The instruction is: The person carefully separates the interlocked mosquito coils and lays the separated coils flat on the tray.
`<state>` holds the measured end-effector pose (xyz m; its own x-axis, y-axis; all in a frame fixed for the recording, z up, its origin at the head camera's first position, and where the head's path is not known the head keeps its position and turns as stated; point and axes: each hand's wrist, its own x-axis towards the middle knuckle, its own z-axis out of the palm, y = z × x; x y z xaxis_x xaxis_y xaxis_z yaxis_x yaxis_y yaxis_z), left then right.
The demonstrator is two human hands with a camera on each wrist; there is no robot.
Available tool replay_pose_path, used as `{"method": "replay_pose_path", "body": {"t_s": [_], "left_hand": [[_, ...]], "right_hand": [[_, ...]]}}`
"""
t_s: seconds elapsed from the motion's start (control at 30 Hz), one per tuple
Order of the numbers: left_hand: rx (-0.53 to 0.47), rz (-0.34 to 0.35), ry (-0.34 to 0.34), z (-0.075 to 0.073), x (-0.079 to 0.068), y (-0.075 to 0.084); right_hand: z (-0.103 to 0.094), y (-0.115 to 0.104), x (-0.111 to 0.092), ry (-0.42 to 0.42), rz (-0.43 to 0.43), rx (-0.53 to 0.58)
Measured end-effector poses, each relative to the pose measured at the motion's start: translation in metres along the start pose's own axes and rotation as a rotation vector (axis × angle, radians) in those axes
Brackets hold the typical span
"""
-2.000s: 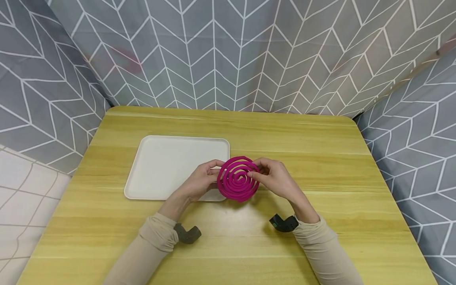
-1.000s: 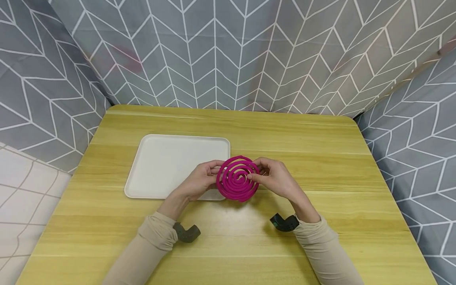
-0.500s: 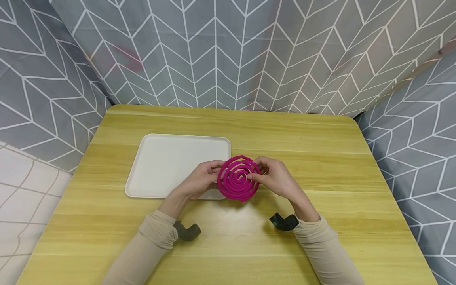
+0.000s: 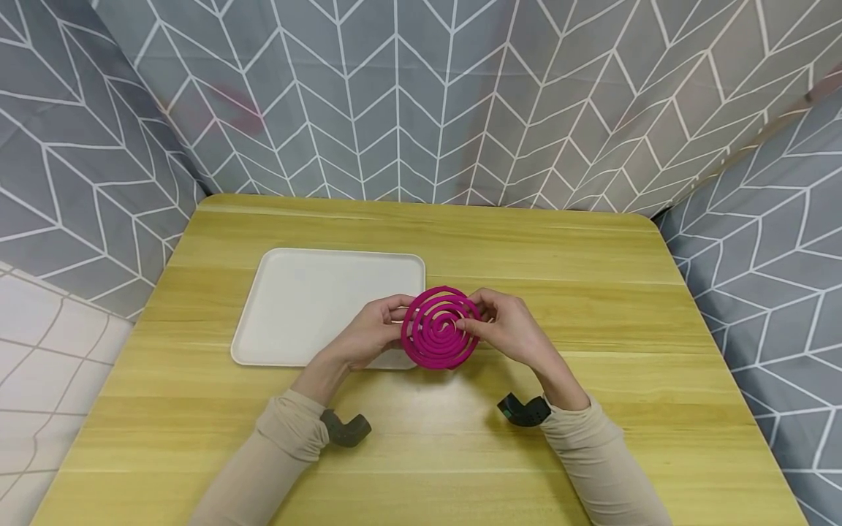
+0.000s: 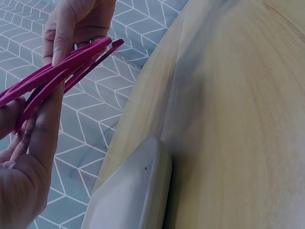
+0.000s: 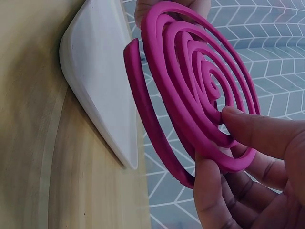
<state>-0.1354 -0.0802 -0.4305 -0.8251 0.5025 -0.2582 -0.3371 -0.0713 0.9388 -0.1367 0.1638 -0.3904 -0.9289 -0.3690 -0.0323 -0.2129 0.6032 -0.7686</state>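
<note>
Both hands hold up a magenta mosquito coil [image 4: 439, 358] over the table, near the tray's right corner. My left hand [image 4: 365, 332] grips its left edge, with some of the fingers hidden behind the rings. On the other side my right hand [image 4: 513, 329] pinches it; the thumb lies on the front face near the spiral's middle and the fingers support it from behind. From the right wrist view, one outer strip of the coil [image 6: 145, 102] stands apart from the remaining rings. Edge-on in the left wrist view, the coil [image 5: 71, 67] shows layers spread slightly apart.
A white rectangular tray [image 4: 316, 299] lies on the wooden table [image 4: 579, 292], left of the coil and partly beneath the left hand. Dark curved devices [image 4: 524, 411] sit at both wrists. Grey patterned curtains [image 4: 421, 102] hang behind the table and along its sides.
Both hands stay nearly in place. The coil has shifted slightly in the grip, and the tip that stuck out at its lower edge half a second ago no longer shows there.
</note>
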Motion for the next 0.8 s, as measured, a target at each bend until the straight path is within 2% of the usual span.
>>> {"method": "replay_pose_path", "body": {"t_s": [0.3,0.8], "left_hand": [[-0.066,0.015,-0.034,-0.0001,-0.0014,0.0017],[-0.064,0.024,-0.053,-0.0020,-0.0011,0.0012]], "right_hand": [[-0.0003,-0.0020,0.0002,0.022,0.003,-0.014],[-0.0010,-0.0033,0.0010,0.016,0.018,-0.005]]}}
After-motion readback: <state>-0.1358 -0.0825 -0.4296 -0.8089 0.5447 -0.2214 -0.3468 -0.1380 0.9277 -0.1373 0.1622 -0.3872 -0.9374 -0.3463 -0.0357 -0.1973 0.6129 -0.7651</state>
